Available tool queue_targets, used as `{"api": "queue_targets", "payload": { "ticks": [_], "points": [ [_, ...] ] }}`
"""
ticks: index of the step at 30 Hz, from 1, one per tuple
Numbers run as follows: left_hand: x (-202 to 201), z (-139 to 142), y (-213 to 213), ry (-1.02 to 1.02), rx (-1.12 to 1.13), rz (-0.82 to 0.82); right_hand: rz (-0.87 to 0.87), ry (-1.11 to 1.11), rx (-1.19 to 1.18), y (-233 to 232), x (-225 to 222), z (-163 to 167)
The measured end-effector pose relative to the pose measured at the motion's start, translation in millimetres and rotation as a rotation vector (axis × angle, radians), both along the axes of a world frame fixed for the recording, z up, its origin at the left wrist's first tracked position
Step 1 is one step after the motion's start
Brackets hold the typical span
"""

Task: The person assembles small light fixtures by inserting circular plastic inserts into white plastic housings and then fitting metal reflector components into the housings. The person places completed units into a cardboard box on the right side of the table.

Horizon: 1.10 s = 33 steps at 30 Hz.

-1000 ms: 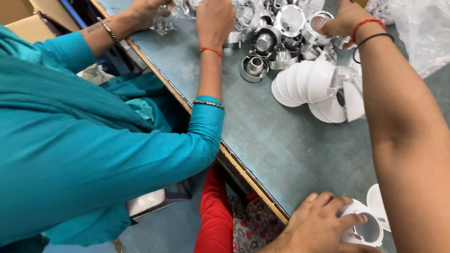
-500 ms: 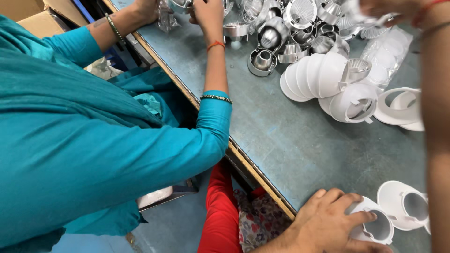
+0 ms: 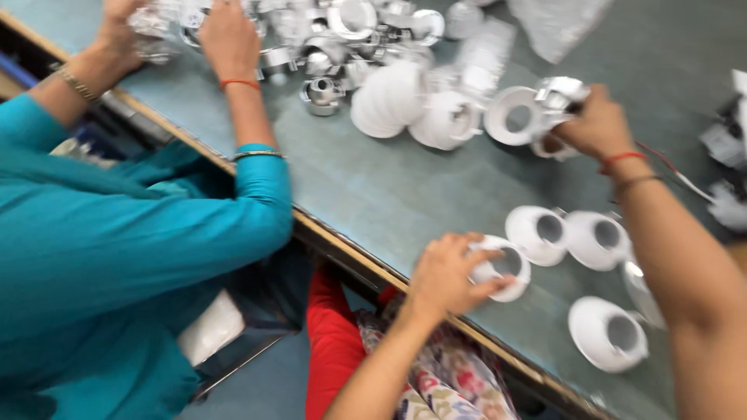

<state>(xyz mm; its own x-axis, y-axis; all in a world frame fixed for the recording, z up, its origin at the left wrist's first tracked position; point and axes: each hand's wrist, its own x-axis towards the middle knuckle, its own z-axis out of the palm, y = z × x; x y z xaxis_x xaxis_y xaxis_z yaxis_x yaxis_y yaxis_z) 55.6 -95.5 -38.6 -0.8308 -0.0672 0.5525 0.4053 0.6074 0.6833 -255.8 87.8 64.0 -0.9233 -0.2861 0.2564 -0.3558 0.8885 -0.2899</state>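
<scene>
- Head view: the left hand is clamped on a white round housing near the table edge. It could slide off the edge if the fingers slacken, since it sits so close.
- The right hand is closed around a shiny metal part just beside a white ring; a snag might knock the ring aside.
- The housing looks smooth, cup-shaped, with a dark central hole; 3 similar ones lie nearby.
- A co-worker's hand works the metal parts pile.
</scene>
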Motion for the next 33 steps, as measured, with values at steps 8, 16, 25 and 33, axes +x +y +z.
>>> {"api": "queue_targets", "payload": {
  "ticks": [8, 16, 25, 33],
  "points": [
    [5, 17, 1, -0.025, -0.013, 0.000, 0.160, -0.032, 0.079, -9, 76, -4],
    [9, 21, 4, -0.068, -0.003, 0.017, 0.211, 0.182, -0.063, 20, 113, 10],
    [5, 3, 2, -0.111, 0.162, 0.035, 0.158, -0.306, -1.097, 165, 229, -6],
    [52, -5, 31, -0.083, 0.194, 0.180, -0.219, 0.340, -0.219, 235, 385, -60]
  ]
}}
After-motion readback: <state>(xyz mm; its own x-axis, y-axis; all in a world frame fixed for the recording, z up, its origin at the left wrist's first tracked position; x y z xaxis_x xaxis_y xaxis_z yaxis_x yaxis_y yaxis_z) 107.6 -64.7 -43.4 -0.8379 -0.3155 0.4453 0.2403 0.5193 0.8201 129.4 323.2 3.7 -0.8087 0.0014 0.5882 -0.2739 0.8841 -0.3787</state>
